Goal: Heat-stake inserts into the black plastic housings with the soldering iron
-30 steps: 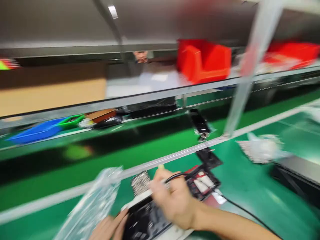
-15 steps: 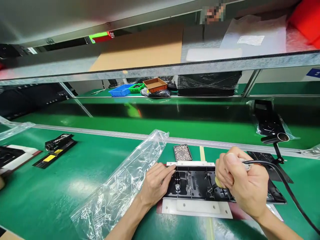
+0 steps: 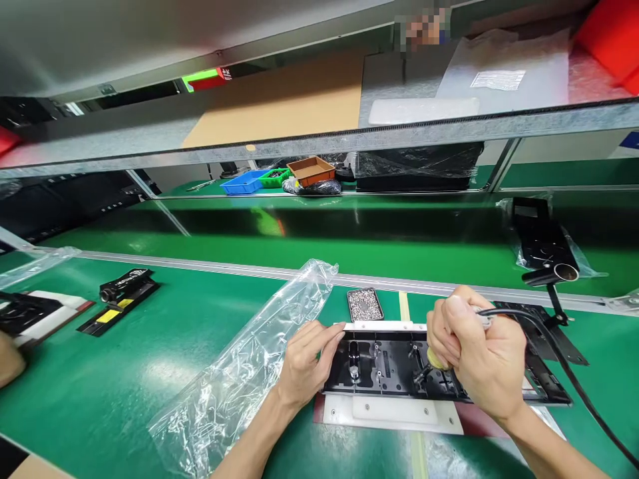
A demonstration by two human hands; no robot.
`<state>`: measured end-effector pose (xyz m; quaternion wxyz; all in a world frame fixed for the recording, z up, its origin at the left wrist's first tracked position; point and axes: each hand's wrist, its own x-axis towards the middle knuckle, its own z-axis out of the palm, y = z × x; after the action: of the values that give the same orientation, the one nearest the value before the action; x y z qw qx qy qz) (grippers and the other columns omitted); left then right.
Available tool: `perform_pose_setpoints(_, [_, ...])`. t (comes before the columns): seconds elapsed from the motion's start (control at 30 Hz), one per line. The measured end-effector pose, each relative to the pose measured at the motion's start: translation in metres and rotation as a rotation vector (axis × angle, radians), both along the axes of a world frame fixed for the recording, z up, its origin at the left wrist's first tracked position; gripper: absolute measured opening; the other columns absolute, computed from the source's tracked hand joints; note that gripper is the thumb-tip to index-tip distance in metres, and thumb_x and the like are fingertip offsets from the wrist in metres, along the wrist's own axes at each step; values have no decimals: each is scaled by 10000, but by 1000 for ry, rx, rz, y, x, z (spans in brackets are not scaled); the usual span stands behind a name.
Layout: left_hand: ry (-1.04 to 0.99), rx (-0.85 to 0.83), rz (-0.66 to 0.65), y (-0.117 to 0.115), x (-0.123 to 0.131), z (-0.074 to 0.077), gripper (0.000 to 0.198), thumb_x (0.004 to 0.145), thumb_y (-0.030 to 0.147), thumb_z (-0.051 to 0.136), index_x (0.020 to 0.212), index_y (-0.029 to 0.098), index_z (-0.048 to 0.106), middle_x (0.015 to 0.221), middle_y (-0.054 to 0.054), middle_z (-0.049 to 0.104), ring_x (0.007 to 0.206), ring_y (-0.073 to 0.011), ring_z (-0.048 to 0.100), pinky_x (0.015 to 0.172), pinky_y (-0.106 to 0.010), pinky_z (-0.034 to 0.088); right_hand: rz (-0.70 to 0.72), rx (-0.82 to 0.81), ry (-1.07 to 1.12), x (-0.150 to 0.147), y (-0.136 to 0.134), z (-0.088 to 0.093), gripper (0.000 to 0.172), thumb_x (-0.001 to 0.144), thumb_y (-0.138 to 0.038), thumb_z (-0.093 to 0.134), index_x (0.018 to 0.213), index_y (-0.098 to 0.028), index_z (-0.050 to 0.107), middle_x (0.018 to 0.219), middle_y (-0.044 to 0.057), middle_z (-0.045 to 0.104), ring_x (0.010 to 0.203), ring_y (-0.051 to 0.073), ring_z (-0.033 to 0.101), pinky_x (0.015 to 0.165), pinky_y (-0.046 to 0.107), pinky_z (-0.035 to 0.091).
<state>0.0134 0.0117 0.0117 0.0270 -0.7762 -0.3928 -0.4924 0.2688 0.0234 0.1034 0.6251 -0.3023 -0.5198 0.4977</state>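
Note:
A long black plastic housing [image 3: 394, 362] lies in a white-railed fixture [image 3: 389, 411], its ribbed inner side with screw posts facing up. My left hand [image 3: 307, 362] grips the housing's left end, thumb and fingers closed at its edge. My right hand [image 3: 484, 356] is wrapped round a corded electric screwdriver [image 3: 435, 360], mostly hidden in the fist. Its yellowish nose and dark shaft slant down left toward the middle of the housing; whether the tip touches a screw I cannot tell. Behind the housing sits a small tray of screws [image 3: 365, 305].
A clear plastic bag [image 3: 249, 359] lies left of my left arm. The black screwdriver cord [image 3: 559, 352] loops down right. A black bracket part [image 3: 120, 303] rests at left, near another person's arm [image 3: 8, 359]. A bagged black part [image 3: 544, 233] is at back right, beneath a low shelf [image 3: 299, 143].
My left hand has slid slightly left along the housing's end. The right hand has shifted a little left with the screwdriver. More of the other person's arm shows at the left edge.

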Motion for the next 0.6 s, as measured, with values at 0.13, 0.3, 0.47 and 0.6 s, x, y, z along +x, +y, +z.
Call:
perform_pose_setpoints(0.13, [-388, -359, 7, -29, 21, 32, 235, 1168, 215, 598, 1303, 205, 791, 833, -3, 779, 764, -140, 723, 804, -286, 600, 3, 26, 16, -2, 0, -2, 496, 1095, -479, 695, 734, -235, 457, 577, -78, 376, 443, 72, 329, 368, 186, 311])
perform_pose_setpoints(0.3, [-848, -741, -167, -40, 60, 77, 474, 1196, 495, 529, 1556, 194, 596, 1071, -75, 805, 884, -172, 737, 845, -306, 619, 30, 23, 25, -2, 0, -3, 470, 1097, -490, 688, 765, -237, 473, 563, -89, 363, 442, 70, 301, 381, 183, 290])
perform_pose_setpoints(0.47, [-668, -664, -350, -12, 101, 103, 606, 1140, 658, 565, 1560, 223, 597, 1459, -142, 698, 1324, -289, 680, 1154, -441, 542, 62, 72, 19, -2, -1, -2, 526, 1097, -590, 631, 739, -221, 521, 587, -59, 413, 448, 84, 351, 397, 210, 302])
perform_pose_setpoints(0.6, [-555, -512, -522, 6, 126, 110, 685, 1115, 733, 536, 1551, 213, 628, 1596, -149, 603, 1506, -343, 559, 1293, -506, 445, 24, 146, -34, -3, 0, 1, 611, 1101, -641, 589, 673, -215, 490, 606, -39, 417, 463, 88, 342, 407, 237, 289])
